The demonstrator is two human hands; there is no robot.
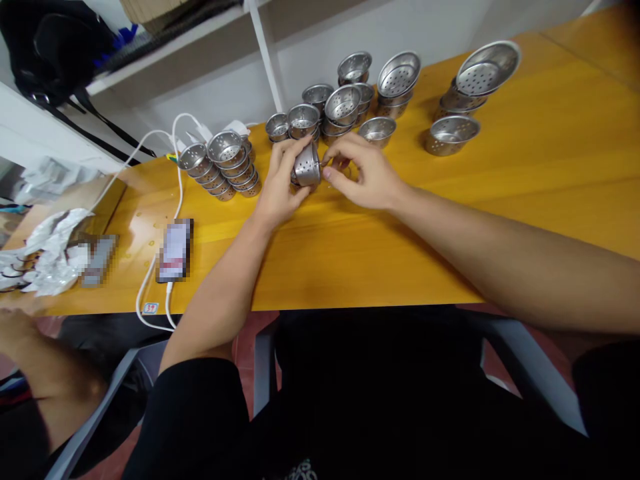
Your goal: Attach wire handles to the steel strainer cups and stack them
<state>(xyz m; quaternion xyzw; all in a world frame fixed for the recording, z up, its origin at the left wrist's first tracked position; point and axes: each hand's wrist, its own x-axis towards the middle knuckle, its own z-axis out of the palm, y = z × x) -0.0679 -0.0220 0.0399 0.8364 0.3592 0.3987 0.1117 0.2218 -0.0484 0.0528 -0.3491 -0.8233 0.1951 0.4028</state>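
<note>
My left hand (281,180) grips a small perforated metal cup (306,167), tipped on its side with its rim towards the right. Close to that rim, my right hand (365,170) has its thumb and fingers bent in a pinch. A thin, dark bit shows at the right fingertips, too small to name. Just behind the hands stand stacked perforated cups (303,119), and a single cup (378,131) sits to the right of them. Left of my left hand are two leaning stacks of the same cups (226,150).
A phone (175,250) with a white charging cable (169,297) lies on the yellow table (350,267). More cups (453,135) stand at the right. Crumpled plastic wrapping (57,257) lies far left, near another person's arm (50,367). A white shelf (170,50) borders the back.
</note>
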